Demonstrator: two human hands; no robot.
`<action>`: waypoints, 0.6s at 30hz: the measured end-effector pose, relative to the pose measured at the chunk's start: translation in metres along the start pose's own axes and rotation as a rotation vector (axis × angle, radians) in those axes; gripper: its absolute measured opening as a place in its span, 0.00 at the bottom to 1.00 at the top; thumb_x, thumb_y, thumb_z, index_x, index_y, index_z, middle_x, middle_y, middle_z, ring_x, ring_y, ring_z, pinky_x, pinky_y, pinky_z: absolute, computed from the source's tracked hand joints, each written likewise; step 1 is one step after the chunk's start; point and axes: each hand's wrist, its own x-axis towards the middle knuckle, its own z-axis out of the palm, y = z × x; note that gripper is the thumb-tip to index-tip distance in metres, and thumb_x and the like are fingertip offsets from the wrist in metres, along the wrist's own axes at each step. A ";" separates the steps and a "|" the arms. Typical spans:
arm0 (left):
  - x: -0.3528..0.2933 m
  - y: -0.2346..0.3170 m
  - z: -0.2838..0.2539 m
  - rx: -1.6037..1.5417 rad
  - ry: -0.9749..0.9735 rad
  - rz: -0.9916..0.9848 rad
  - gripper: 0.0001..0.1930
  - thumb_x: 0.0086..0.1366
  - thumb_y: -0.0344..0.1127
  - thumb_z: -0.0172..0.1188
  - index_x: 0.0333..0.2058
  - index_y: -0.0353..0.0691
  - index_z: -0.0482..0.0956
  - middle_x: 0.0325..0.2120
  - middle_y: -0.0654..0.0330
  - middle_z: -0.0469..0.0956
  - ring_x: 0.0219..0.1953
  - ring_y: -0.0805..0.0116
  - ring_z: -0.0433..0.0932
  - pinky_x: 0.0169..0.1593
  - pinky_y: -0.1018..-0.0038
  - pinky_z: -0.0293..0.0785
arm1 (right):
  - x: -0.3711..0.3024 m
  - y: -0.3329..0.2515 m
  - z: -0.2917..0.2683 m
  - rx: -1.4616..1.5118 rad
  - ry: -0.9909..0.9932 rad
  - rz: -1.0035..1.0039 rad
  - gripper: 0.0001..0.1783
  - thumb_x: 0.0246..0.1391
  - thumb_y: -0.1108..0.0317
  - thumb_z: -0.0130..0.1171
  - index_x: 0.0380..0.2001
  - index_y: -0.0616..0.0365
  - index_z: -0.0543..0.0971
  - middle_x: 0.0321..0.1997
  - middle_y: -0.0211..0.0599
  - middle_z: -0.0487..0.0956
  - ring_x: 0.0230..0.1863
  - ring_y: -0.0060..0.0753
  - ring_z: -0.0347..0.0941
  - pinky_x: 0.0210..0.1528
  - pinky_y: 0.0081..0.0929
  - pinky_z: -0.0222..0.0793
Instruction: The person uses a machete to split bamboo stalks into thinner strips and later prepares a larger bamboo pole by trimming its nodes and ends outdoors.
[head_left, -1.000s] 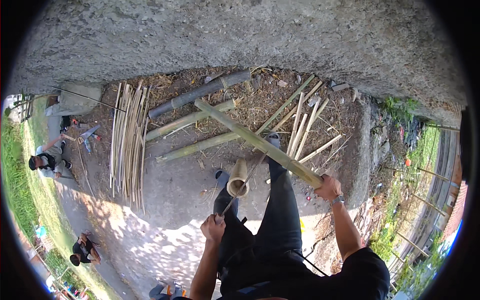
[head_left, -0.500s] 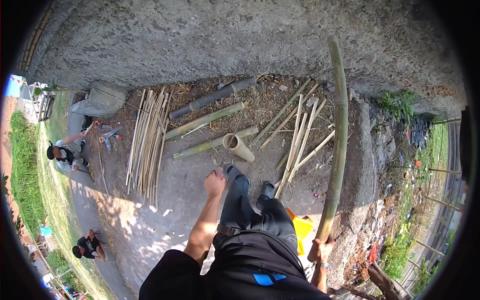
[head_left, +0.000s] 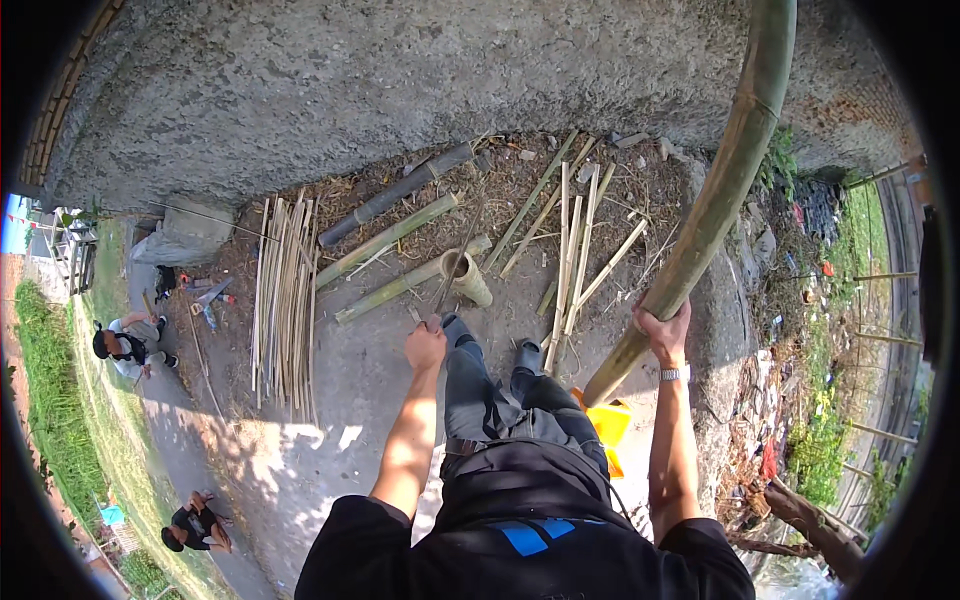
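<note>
My right hand (head_left: pixel 663 332) grips a long thick green bamboo pole (head_left: pixel 722 185) near its lower end; the pole leans up and away to the top right, past the frame's edge. My left hand (head_left: pixel 425 347) is closed on the handle of a thin dark blade (head_left: pixel 455 265) that points toward the ground. Just beyond it lies a short hollow bamboo section (head_left: pixel 468 279). I stand on bare ground with my legs (head_left: pixel 490 395) in dark trousers below both hands.
Several bamboo poles (head_left: pixel 385 240) and split strips (head_left: pixel 572 250) lie by a rough concrete wall (head_left: pixel 400 80). A bundle of thin slats (head_left: pixel 285 295) lies to the left. Two people (head_left: pixel 130 343) crouch at far left. A yellow object (head_left: pixel 608 425) sits by my feet. Weeds and litter lie right.
The bamboo pole has swung from lying across the ground to leaning steeply upright at my right. My view has turned and my left hand has come forward with the blade.
</note>
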 end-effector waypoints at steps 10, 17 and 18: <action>-0.037 0.012 0.031 -0.048 0.055 0.016 0.17 0.58 0.47 0.66 0.37 0.39 0.81 0.32 0.42 0.85 0.38 0.41 0.85 0.43 0.48 0.81 | -0.010 -0.015 0.041 -0.192 -0.057 0.055 0.31 0.37 0.74 0.69 0.51 0.63 0.76 0.40 0.35 0.81 0.39 0.29 0.78 0.44 0.29 0.76; -0.046 0.009 0.034 -0.080 0.081 0.032 0.16 0.58 0.45 0.65 0.36 0.38 0.81 0.30 0.44 0.85 0.36 0.40 0.85 0.42 0.48 0.81 | -0.051 0.006 0.028 -0.448 -0.148 0.151 0.36 0.30 0.68 0.70 0.49 0.66 0.77 0.38 0.44 0.82 0.41 0.39 0.80 0.47 0.36 0.76; -0.047 0.011 0.034 -0.105 0.115 0.046 0.14 0.60 0.44 0.63 0.35 0.39 0.82 0.29 0.43 0.84 0.35 0.38 0.84 0.42 0.46 0.80 | -0.058 0.022 0.022 -0.479 -0.160 0.119 0.37 0.28 0.67 0.71 0.49 0.66 0.77 0.39 0.45 0.83 0.41 0.41 0.80 0.48 0.37 0.76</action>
